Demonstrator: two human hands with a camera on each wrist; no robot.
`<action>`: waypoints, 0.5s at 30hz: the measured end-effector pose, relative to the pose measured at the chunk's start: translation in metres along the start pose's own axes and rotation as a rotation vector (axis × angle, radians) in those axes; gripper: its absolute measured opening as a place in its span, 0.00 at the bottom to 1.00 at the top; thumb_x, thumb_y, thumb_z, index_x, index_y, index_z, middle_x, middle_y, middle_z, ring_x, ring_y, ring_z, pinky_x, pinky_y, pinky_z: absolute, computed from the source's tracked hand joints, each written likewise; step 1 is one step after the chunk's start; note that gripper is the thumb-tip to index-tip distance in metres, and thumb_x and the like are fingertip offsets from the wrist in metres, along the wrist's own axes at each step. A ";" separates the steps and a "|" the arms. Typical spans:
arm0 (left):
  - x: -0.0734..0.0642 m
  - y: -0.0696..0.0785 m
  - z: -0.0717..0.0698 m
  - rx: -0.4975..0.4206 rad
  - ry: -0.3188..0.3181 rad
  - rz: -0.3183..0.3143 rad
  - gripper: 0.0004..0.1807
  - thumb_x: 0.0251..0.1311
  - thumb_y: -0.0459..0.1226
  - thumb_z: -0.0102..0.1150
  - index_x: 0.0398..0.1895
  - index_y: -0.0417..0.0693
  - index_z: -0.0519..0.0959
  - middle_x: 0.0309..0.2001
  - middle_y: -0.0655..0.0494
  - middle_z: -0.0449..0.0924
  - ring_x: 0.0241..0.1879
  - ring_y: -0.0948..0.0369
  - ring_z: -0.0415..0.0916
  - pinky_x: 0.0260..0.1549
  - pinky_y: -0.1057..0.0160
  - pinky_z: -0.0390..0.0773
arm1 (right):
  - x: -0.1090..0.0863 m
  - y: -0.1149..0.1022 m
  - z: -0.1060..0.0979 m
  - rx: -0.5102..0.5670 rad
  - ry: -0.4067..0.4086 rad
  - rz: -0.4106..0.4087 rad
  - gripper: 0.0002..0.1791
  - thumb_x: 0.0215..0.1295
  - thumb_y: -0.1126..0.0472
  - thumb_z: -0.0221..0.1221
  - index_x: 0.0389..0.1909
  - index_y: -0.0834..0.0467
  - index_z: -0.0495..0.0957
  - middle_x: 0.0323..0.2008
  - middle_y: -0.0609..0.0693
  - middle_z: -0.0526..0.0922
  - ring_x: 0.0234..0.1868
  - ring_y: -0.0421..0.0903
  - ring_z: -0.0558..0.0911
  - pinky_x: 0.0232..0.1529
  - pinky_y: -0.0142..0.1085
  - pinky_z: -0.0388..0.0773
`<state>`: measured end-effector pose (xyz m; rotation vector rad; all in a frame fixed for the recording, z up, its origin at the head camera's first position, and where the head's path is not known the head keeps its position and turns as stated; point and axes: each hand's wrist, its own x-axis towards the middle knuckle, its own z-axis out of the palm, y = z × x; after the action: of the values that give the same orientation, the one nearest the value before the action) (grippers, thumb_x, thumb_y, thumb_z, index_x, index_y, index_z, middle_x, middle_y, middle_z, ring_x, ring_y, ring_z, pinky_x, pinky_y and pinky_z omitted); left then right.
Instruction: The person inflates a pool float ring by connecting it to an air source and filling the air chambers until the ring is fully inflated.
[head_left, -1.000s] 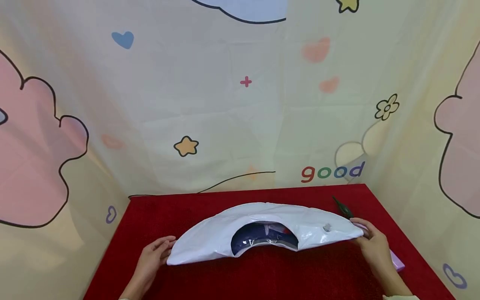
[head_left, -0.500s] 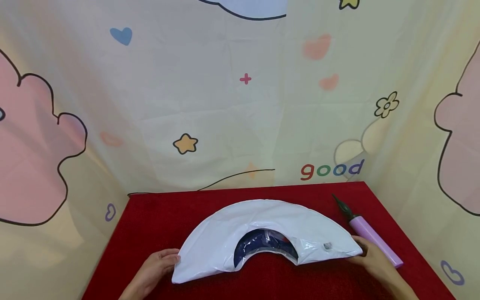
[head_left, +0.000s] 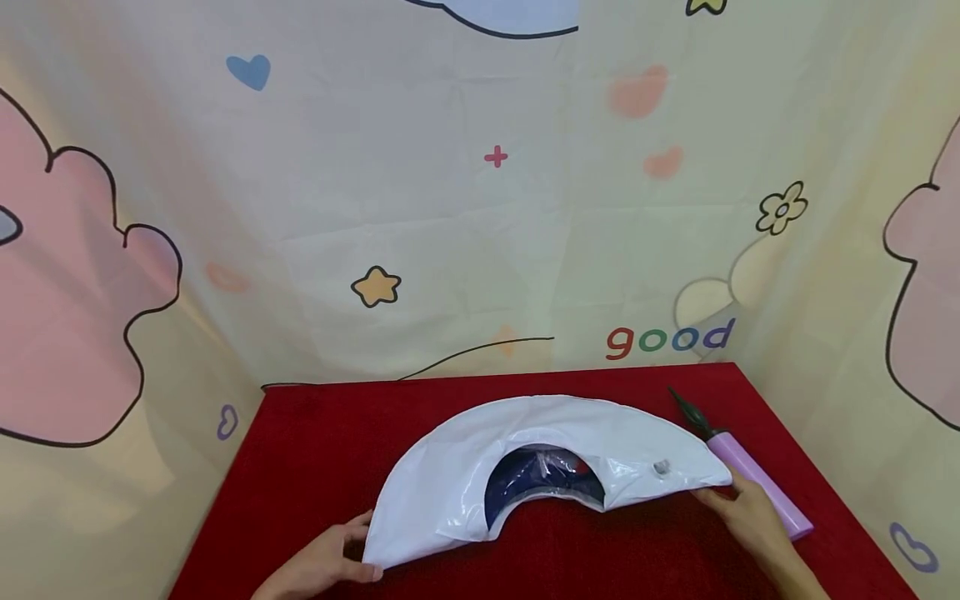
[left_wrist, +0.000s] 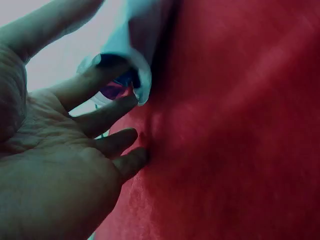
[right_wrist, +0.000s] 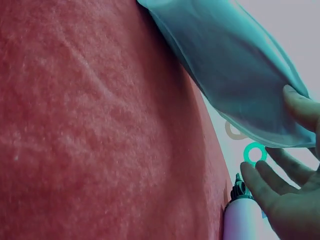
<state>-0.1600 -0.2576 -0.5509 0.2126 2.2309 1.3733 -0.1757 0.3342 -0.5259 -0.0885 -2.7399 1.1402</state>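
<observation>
A deflated swim ring [head_left: 435, 475], folded over into a half circle, is spread between my two hands in the head view. Its outside is white, a dark blue layer shows in the middle opening, and a small clear valve [head_left: 661, 468] lies near its right end. My left hand [head_left: 322, 560] holds the left end, thumb at the near corner; in the left wrist view some fingers reach into the fold [left_wrist: 142, 80]. At the other end my right hand [head_left: 752, 515] pinches the corner between thumb and fingers, the other fingers loose in the right wrist view.
A pink hand pump [head_left: 761, 485] with a dark nozzle lies on the right side of the red cloth-covered table [head_left: 322, 442], close beside my right hand. A printed curtain [head_left: 450, 208] hangs behind the table and along both sides.
The swim ring has come lower and tilted, its left end moving nearer and slightly right. My left hand has shifted down, its thumb now at the near corner. More of the pump shows.
</observation>
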 end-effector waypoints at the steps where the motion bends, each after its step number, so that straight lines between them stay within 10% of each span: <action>1: 0.000 0.000 0.002 0.056 0.006 0.013 0.24 0.53 0.41 0.69 0.54 0.43 0.81 0.73 0.33 0.57 0.71 0.33 0.52 0.64 0.28 0.51 | 0.001 -0.001 -0.001 -0.001 -0.004 0.012 0.28 0.62 0.54 0.66 0.56 0.69 0.76 0.53 0.68 0.81 0.42 0.14 0.63 0.43 0.23 0.67; 6: 0.001 0.004 0.004 0.184 0.124 0.078 0.24 0.54 0.44 0.69 0.53 0.42 0.81 0.62 0.42 0.75 0.61 0.45 0.71 0.61 0.47 0.70 | 0.006 -0.003 -0.001 0.000 0.003 0.043 0.26 0.63 0.53 0.65 0.53 0.69 0.78 0.49 0.66 0.83 0.38 0.20 0.69 0.39 0.24 0.69; 10: 0.002 0.009 0.000 0.050 0.243 0.109 0.27 0.63 0.45 0.62 0.60 0.39 0.74 0.53 0.47 0.82 0.48 0.63 0.77 0.46 0.69 0.74 | 0.011 -0.004 0.000 0.025 0.017 0.010 0.23 0.64 0.57 0.64 0.51 0.72 0.78 0.46 0.66 0.84 0.36 0.21 0.71 0.36 0.22 0.70; 15: 0.004 0.021 -0.001 -0.098 0.440 0.169 0.18 0.67 0.42 0.58 0.54 0.41 0.72 0.39 0.48 0.84 0.34 0.69 0.74 0.33 0.70 0.72 | 0.018 -0.012 0.000 0.061 0.023 -0.024 0.24 0.69 0.56 0.58 0.56 0.72 0.75 0.50 0.67 0.82 0.38 0.20 0.70 0.37 0.20 0.69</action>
<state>-0.1669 -0.2470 -0.5339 0.0692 2.5347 1.7548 -0.1932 0.3278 -0.5145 -0.0602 -2.6760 1.2077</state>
